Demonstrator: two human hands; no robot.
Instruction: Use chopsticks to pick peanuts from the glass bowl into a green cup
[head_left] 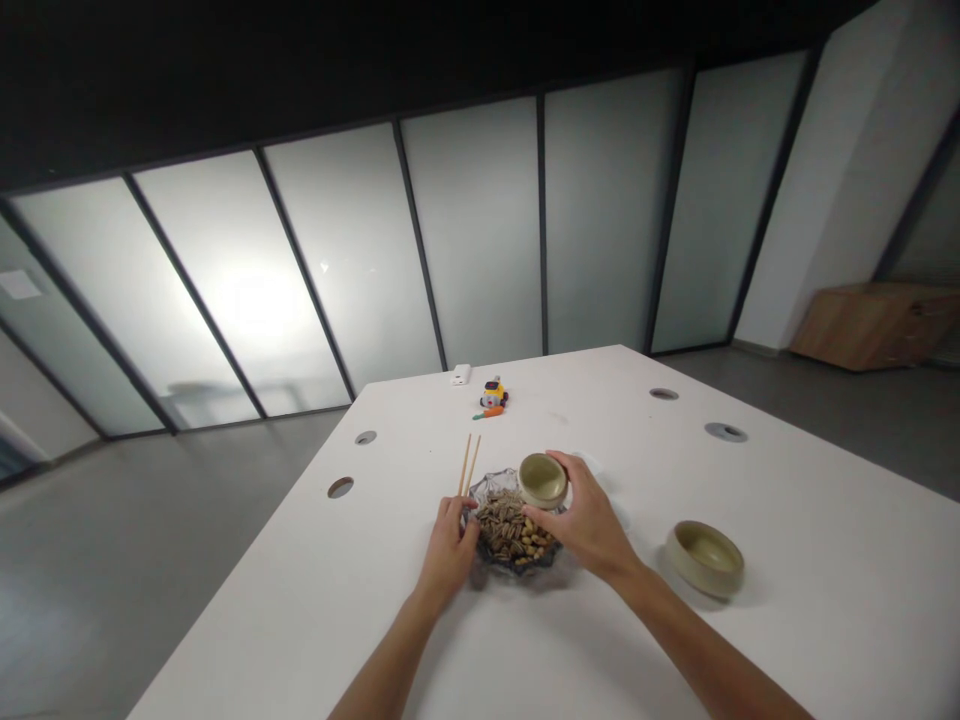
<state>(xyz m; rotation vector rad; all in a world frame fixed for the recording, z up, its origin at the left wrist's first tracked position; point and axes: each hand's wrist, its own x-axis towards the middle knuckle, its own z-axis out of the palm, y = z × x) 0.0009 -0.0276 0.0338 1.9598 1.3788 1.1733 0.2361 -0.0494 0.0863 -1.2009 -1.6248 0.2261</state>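
Observation:
My right hand [586, 512] grips a small green-beige ceramic bowl [543, 481] by its right side, thumb below. The small bowl is tilted toward me over a clear glass dish [491, 483], and its visible inside is bare. In the dish lie sunflower seeds [504, 527] and, at its right front, peanuts [536, 541]. My left hand [452, 540] is closed at the dish's left rim, fingers partly hidden. Two wooden chopsticks [468, 465] stretch away from its fingertips; I cannot tell whether the hand touches them.
A second ceramic bowl [705, 558] stands to the right on the white table [300, 620]. Farther back are a yellow toy vehicle [493, 393], an orange carrot-shaped item [490, 412] and a white box-like object [460, 375]. Round holes [340, 487] pierce the tabletop near its sides.

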